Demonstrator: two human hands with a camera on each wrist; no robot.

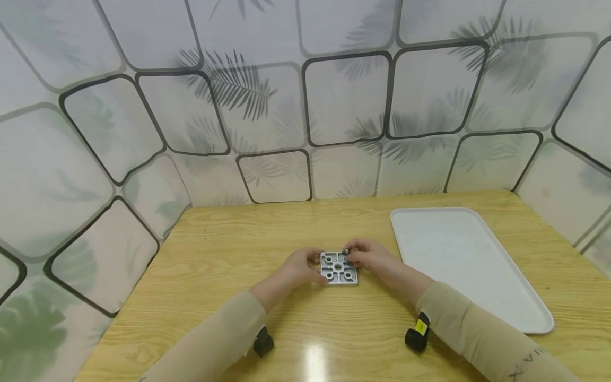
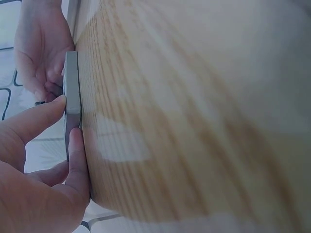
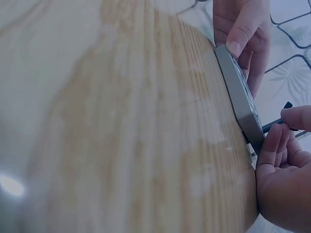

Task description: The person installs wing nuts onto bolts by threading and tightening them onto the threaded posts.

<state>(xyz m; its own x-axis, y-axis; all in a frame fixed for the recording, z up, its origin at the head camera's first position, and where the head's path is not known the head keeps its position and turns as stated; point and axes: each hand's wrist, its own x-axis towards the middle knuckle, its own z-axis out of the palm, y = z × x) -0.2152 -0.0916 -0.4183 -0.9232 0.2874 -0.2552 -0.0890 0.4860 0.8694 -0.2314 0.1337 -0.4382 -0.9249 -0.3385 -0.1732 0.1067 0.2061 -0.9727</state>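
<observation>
Left hand point(image 1: 300, 266) grips the left side of a square silver-grey metal plate with ringed holes point(image 1: 338, 272), which lies on the yellow wood-grain desk point(image 1: 262, 228); right hand point(image 1: 374, 259) pinches a slim dark threaded bolt point(image 3: 273, 124) at the plate's far right corner (whether its tip sits in a hole is hidden); a white rectangular tray with rounded corners point(image 1: 458, 254) lies to the right.

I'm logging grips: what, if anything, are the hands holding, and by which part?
The left hand grips the metal plate by its left side; the right hand pinches a dark threaded bolt near the end away from the plate.
</observation>
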